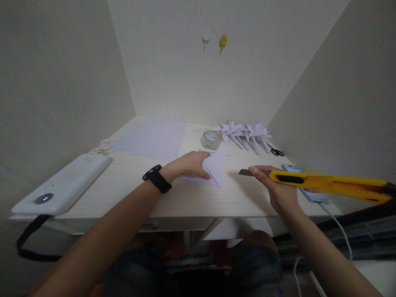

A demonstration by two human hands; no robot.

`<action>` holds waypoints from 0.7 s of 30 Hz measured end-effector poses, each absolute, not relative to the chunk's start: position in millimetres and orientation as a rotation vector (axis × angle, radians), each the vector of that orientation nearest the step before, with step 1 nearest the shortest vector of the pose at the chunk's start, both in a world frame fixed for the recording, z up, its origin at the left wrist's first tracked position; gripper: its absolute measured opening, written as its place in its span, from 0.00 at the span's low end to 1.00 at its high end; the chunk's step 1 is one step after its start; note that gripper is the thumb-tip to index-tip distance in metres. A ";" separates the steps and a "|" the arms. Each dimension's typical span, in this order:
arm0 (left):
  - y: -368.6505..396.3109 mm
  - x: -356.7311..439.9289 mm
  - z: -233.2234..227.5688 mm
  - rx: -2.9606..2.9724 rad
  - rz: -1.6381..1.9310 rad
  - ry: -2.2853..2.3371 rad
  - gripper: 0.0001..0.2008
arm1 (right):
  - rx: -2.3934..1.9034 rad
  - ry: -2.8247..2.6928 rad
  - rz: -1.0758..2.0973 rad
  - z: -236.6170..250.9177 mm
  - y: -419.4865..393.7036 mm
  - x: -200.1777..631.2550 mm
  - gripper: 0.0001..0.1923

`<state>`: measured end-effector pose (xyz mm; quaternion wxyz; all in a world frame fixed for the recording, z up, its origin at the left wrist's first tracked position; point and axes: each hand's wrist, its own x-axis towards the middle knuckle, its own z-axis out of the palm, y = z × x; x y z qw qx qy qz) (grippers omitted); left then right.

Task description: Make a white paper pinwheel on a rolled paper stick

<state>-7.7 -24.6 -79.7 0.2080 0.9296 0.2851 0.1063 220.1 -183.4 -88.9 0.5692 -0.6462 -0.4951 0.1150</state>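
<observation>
My right hand [280,192] grips a large yellow utility knife [340,185], its blade pointing left above the table. The blade is apart from the paper. My left hand [194,163] rests on a small piece of white paper [218,165], holding it against the tabletop, thumb and fingers curved over it. A slit or fold line runs diagonally near the paper's lower right corner. Part of the paper is hidden under this hand. On my left wrist is a black watch [157,178].
Behind the paper stands a tape roll [211,140]. Several paper pinwheels [247,133] lie at back right, near black scissors [277,152]. White sheets [151,138] lie at back left. A white device [63,183] sits on the left edge, a phone [309,194] with cable on the right.
</observation>
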 end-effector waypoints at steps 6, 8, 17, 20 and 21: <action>-28.4 -5.9 -73.1 2.309 0.622 0.815 0.26 | -1.426 -1.142 0.520 -90.5 -168.7 203.6 0.18; -34.1 -5.6 -68.6 2.084 0.536 0.616 0.18 | -1.348 -1.137 0.635 -89.9 -164.0 192.4 0.17; -36.9 -6.3 -77.8 1.865 0.199 0.301 0.18 | -1.138 -0.961 1.017 -93.8 -153.6 163.8 0.16; -37.2 -4.9 -78.3 1.829 0.140 0.277 0.15 | -1.125 -0.908 1.037 -98.7 -152.4 162.9 0.16; -37.8 -4.5 -78.1 1.823 0.131 0.278 0.15 | -1.117 -0.903 1.048 -99.2 -153.0 163.0 0.16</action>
